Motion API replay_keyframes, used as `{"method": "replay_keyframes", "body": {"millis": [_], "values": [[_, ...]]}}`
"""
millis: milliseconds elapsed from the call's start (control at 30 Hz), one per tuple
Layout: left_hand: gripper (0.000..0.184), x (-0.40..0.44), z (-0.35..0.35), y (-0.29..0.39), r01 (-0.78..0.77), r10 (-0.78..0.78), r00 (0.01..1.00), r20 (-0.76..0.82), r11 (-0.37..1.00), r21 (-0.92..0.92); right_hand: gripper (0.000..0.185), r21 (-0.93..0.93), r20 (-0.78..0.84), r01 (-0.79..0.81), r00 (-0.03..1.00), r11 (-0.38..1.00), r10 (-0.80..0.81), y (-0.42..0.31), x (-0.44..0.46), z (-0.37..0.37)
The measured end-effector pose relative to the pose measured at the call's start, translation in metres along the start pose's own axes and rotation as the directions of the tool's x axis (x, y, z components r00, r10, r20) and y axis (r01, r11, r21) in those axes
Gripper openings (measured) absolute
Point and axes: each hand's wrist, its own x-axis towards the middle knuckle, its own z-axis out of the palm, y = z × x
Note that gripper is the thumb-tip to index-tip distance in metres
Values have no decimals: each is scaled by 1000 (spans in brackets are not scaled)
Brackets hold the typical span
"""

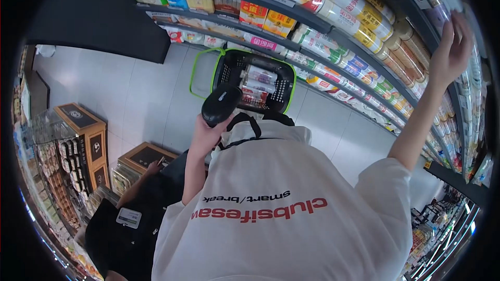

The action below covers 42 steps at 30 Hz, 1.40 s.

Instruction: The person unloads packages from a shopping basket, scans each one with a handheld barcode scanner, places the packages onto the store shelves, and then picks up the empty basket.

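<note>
My left hand (208, 131) is wrapped round a black rounded object (223, 105) with small pale lettering, held in front of my body above the near edge of a shopping basket. The basket (290, 91) is black with a bright green rim and stands on the floor, with several clear-wrapped cylindrical packs (259, 75) lying in it. My right hand (452, 49) is raised to the upper shelf at the right, fingers stretched out. Its fingertips are close to a clear and purple wrapped pack (437, 14); whether they touch it, I cannot tell.
Curved shelves (317, 21) of cylindrical packs, boxes and bags run across the top and right. The basket's green handle (192, 75) hangs to its left. A person in black (130, 239) is close on my left, near wooden display stands (86, 119). Pale floor tiles (151, 88) lie below.
</note>
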Motion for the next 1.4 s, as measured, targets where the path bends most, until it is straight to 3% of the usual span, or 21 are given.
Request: {"method": "replay_keyframes", "body": {"millis": [33, 100, 167, 233, 300, 333, 367, 433, 467, 600, 633, 700, 800, 833, 900, 1000, 1100, 1133, 1167, 1200, 1400], "values": [[18, 2, -4, -5, 72, -72, 997, -29, 997, 24, 24, 206, -65, -96, 992, 974, 112, -18, -32, 10], [19, 5, -8, -16, 71, -67, 995, -76, 996, 46, 17, 278, 103, -334, 942, 901, 318, -38, -102, 26], [21, 9, -14, -22, 141, -128, 986, -107, 982, 122, 14, 39, 421, -556, 762, 830, 491, -51, -178, 41], [22, 14, -20, -42, 136, -118, 985, -123, 980, 146, 20, -146, 701, -793, 338, 591, 628, -44, -285, 52], [24, 21, -21, -63, 107, -83, 986, -141, 980, 167, 32, -427, 879, -648, -131, 631, 459, -22, -428, 28], [24, 22, -23, -67, 173, -147, 980, -133, 963, 206, 37, -478, 875, -604, -268, 637, 402, -13, -517, 0], [26, 25, -23, -70, 238, -212, 969, -126, 941, 242, 38, -620, 780, -620, -555, 481, 289, -4, -605, -29], [29, 37, -25, -89, 226, -195, 972, -129, 928, 297, 38, -804, 487, -527, -849, -275, 205, -37, -635, -106], [32, 43, -23, -115, 162, -124, 983, -139, 936, 313, 39, -912, 188, -254, -956, -321, 223, -57, -620, -118], [37, 73, -11, -190, 119, -100, 992, -72, 925, 361, 41, -998, 43, -36, -985, 47, 168, -70, -545, -126], [40, 82, -6, -218, 152, -132, 988, -77, 898, 412, 38, -998, 19, -26, -990, -54, 140, -55, -569, -122], [41, 96, 7, -284, 199, -187, 980, -70, 883, 426, 33, -976, 149, -188, -948, -114, 282, -11, -633, -110], [39, 102, 33, -362, 243, -232, 969, -80, 862, 445, 31, -856, 516, -475, -790, 201, 330, 49, -692, -18], [39, 103, 42, -384, 286, -282, 956, -82, 825, 488, 20, -685, 706, -707, -585, 177, 398, 36, -680, 31], [39, 103, 56, -422, 314, -320, 944, -84, 783, 538, 26, -636, 770, -659, -505, 402, 390, 24, -666, 148], [40, 103, 77, -460, 280, -288, 954, -76, 780, 559, 27, -407, 911, -837, -343, 365, 230, -10, -674, 285], [42, 105, 89, -486, 219, -235, 970, -62, 735, 641, 25, -358, 920, -764, -386, 536, 64, -11, -746, 389], [44, 104, 92, -488, 205, -227, 972, -61, 693, 691, 23, -379, 874, -713, -485, 590, -24, -1, -780, 422], [46, 105, 95, -489, 187, -214, 975, -58, 649, 738, 26, -443, 846, -647, -531, 621, 49, -7, -788, 444], [46, 110, 96, -488, 214, -234, 969, -74, 654, 726, 33, -364, 840, -518, -541, 774, 33, -16, -784, 463], [48, 136, 101, -497, 212, -224, 971, -81, 662, 719, 51, -163, 861, -237, -508, 958, 21, -26, -859, 547]]}}
